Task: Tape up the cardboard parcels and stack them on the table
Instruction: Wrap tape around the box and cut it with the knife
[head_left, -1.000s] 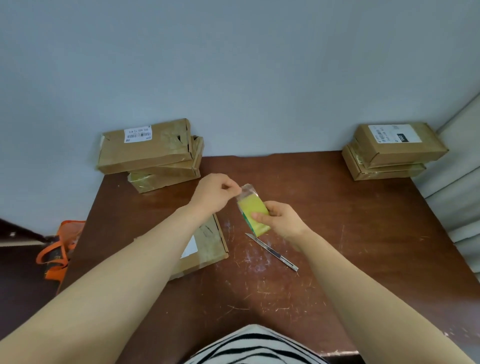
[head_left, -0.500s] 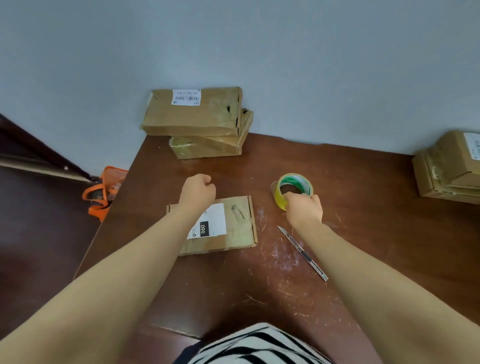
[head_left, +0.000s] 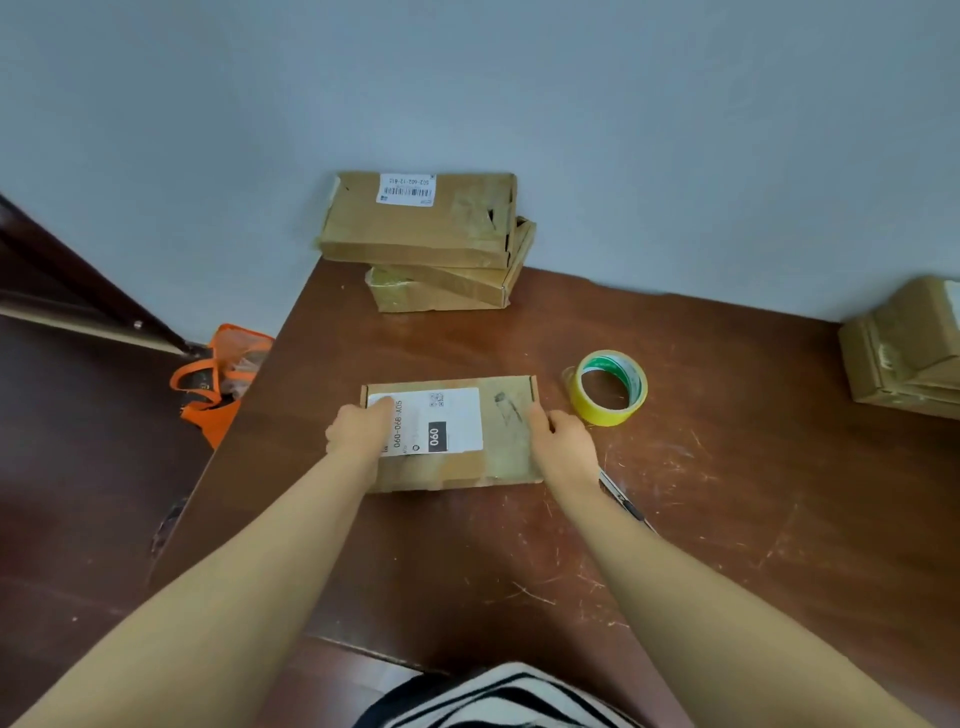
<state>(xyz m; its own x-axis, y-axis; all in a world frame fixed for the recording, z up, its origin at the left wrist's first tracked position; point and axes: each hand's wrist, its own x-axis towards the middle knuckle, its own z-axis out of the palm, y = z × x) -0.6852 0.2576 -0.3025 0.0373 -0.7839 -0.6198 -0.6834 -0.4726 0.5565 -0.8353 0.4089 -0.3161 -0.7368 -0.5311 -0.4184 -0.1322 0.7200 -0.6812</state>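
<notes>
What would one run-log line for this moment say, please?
left hand grips labelled parcel left end | right hand grips right end | tape roll lies free on table | two-parcel stack at back

Readable text, centre of frame: near parcel (head_left: 511, 441) carried a white label (head_left: 447, 415) with "060" in white on a black block, printed sideways. Next to it was a sideways code line that looked like "S0Y-890-090", not certain. The left hand (head_left: 358, 431) covered the label's left part. Upper centre: top parcel (head_left: 415, 234) had a barcode sticker (head_left: 406, 189) with upside-down digits, roughly "502-602-12-81?". Tape roll (head_left: 608, 413) core showed green print, unreadable.
</notes>
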